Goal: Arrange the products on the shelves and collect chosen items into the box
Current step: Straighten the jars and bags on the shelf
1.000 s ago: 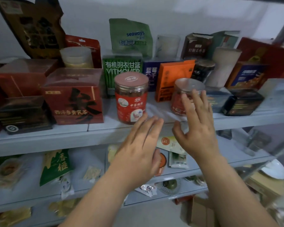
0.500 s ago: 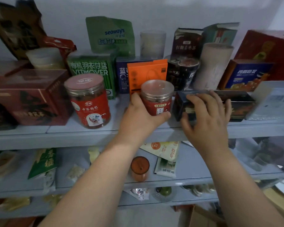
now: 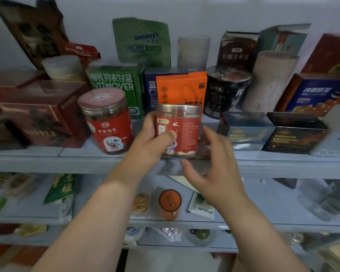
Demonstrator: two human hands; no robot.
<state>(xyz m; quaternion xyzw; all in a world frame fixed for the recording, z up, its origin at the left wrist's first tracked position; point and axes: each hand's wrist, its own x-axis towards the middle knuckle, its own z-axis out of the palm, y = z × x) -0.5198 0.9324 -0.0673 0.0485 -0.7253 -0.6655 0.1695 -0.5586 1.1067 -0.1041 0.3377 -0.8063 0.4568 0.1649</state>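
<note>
My left hand (image 3: 152,142) grips a clear jar with a red label (image 3: 182,130), thumb across its front, at the front edge of the grey upper shelf (image 3: 47,161). The jar looks tilted and pulled toward me. Just right of and below it, my right hand (image 3: 214,169) hovers with spread fingers, holding nothing. A taller jar with a pink lid and red label (image 3: 108,122) stands on the same shelf to the left.
The upper shelf is crowded: a dark red box (image 3: 39,114) at left, a green VITMOVER box (image 3: 116,83), an orange box (image 3: 182,87), a black cup (image 3: 224,91), two dark boxes (image 3: 271,132) at right. Lower shelves hold pouches and an orange-lidded jar (image 3: 170,201).
My left hand has closed on the small red-label jar and drawn it forward to the shelf edge. My right hand has left the dark box and moved down-left beside the jar.
</note>
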